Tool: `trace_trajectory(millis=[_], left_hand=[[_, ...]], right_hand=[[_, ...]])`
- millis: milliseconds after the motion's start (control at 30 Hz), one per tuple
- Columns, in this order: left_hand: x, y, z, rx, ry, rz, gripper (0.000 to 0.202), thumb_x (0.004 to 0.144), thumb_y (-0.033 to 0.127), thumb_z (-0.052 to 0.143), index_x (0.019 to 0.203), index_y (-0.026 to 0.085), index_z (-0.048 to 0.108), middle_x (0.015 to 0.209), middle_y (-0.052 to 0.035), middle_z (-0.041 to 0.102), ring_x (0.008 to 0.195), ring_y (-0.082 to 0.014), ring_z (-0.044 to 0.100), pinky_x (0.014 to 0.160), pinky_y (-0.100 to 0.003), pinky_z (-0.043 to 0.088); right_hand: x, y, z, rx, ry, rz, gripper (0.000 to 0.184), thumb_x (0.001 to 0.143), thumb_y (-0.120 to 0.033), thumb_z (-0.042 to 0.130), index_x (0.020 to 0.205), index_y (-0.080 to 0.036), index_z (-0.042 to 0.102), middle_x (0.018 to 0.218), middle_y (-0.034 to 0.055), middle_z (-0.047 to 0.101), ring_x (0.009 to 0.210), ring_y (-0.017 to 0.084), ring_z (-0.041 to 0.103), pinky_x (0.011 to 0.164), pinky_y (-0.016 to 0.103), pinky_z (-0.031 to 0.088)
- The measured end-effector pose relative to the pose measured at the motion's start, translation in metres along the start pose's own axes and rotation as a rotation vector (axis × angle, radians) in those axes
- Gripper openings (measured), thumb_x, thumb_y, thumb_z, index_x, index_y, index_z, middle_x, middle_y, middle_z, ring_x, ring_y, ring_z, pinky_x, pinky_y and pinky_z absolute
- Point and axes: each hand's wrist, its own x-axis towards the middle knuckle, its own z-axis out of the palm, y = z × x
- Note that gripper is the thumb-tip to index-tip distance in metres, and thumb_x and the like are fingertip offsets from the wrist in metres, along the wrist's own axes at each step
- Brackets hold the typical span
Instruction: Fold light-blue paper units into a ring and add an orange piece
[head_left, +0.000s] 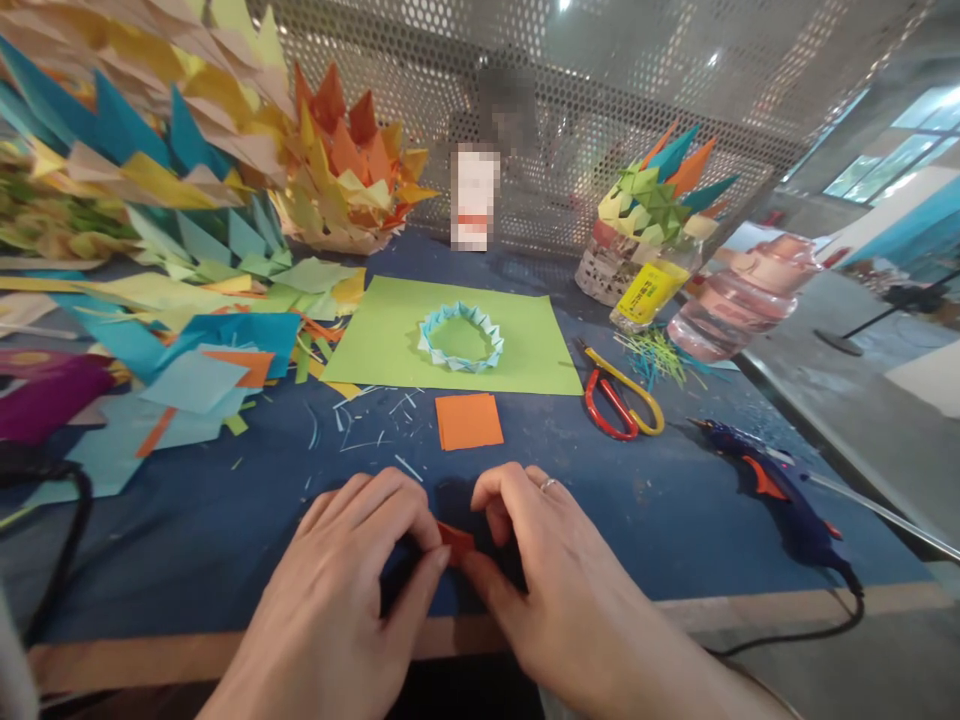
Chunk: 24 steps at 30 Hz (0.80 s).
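Between my hands is a small piece of folded orange paper [456, 543], just above the table's near edge and partly hidden by fingertips. My left hand [352, 560] pinches its left end between thumb and forefinger. The thumb of my right hand [540, 560] presses against its lower right side, the fingers curled over above it. A ring sits on one right finger. Just beyond my hands lies a stack of orange paper squares [469, 421]. Farther back, a ring of folded light-blue paper [460, 338] rests on a green sheet [375, 340].
Scissors [619, 395] and a glue gun [772, 485] with a cord lie on the right. Behind them stand a pink water bottle [742, 295] and a yellow-labelled bottle [656, 285]. Paper scraps [195, 380] and folded-paper models [352, 160] crowd the left and back.
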Motion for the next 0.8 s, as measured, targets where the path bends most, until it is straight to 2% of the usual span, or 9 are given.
trace_trajectory(millis=[133, 333, 433, 533, 633, 700, 800], left_hand=[[0.001, 0.002, 0.000, -0.017, -0.024, -0.030, 0.005, 0.084, 0.020, 0.046, 0.080, 0.022, 0.045, 0.078, 0.0013, 0.054, 0.072, -0.0187, 0.050, 0.065, -0.035, 0.037], [0.000, 0.005, -0.004, -0.039, -0.039, -0.039, 0.009, 0.085, 0.017, 0.041, 0.079, 0.022, 0.044, 0.079, 0.0005, 0.053, 0.074, -0.0190, 0.050, 0.066, -0.036, 0.037], [-0.002, 0.006, -0.004, -0.035, -0.011, -0.030, 0.009, 0.085, 0.015, 0.042, 0.080, 0.021, 0.046, 0.081, -0.0002, 0.055, 0.076, -0.0191, 0.051, 0.068, -0.036, 0.038], [-0.010, 0.005, 0.001, 0.008, 0.086, 0.052, 0.013, 0.085, 0.013, 0.043, 0.085, 0.022, 0.052, 0.089, -0.0011, 0.060, 0.082, -0.0190, 0.054, 0.072, -0.036, 0.039], [-0.022, 0.003, 0.009, 0.110, 0.222, 0.210, 0.027, 0.082, 0.008, 0.045, 0.100, 0.022, 0.058, 0.102, -0.0018, 0.063, 0.091, -0.0198, 0.056, 0.085, -0.040, 0.037], [-0.031, 0.001, 0.013, 0.187, 0.259, 0.259, 0.034, 0.081, 0.005, 0.045, 0.109, 0.020, 0.059, 0.109, -0.0032, 0.064, 0.097, -0.0210, 0.056, 0.092, -0.042, 0.035], [-0.041, -0.001, 0.015, 0.247, 0.256, 0.298, 0.039, 0.082, 0.006, 0.044, 0.116, 0.020, 0.058, 0.114, -0.0029, 0.064, 0.099, -0.0204, 0.057, 0.096, -0.041, 0.033]], right_hand=[[0.000, 0.000, -0.002, 0.027, -0.018, -0.010, 0.015, 0.085, -0.015, 0.053, 0.096, -0.021, 0.047, 0.092, 0.0015, 0.056, 0.085, 0.018, 0.047, 0.077, 0.033, 0.035], [-0.001, 0.001, -0.012, 0.037, -0.095, -0.024, 0.029, 0.078, -0.005, 0.055, 0.101, -0.021, 0.047, 0.092, 0.0005, 0.057, 0.087, 0.017, 0.047, 0.077, 0.032, 0.036], [-0.001, 0.001, -0.017, 0.018, -0.126, -0.069, 0.025, 0.081, -0.006, 0.054, 0.100, -0.020, 0.050, 0.095, 0.0009, 0.057, 0.089, 0.017, 0.047, 0.083, 0.033, 0.036], [0.000, -0.001, -0.021, -0.029, -0.159, -0.109, 0.017, 0.085, -0.008, 0.051, 0.097, -0.020, 0.054, 0.095, 0.0021, 0.059, 0.090, 0.017, 0.049, 0.086, 0.034, 0.036], [0.004, -0.004, -0.023, -0.085, -0.165, -0.143, 0.018, 0.089, -0.008, 0.044, 0.096, -0.019, 0.056, 0.095, 0.0034, 0.060, 0.090, 0.016, 0.051, 0.085, 0.032, 0.038], [0.008, -0.008, -0.023, -0.123, -0.152, -0.145, 0.018, 0.092, -0.010, 0.042, 0.088, -0.018, 0.058, 0.089, 0.0028, 0.061, 0.084, 0.015, 0.053, 0.082, 0.031, 0.040], [0.015, -0.014, -0.020, -0.189, -0.117, -0.099, 0.017, 0.089, -0.014, 0.050, 0.074, -0.017, 0.057, 0.079, 0.0014, 0.061, 0.076, 0.014, 0.054, 0.075, 0.028, 0.041]])
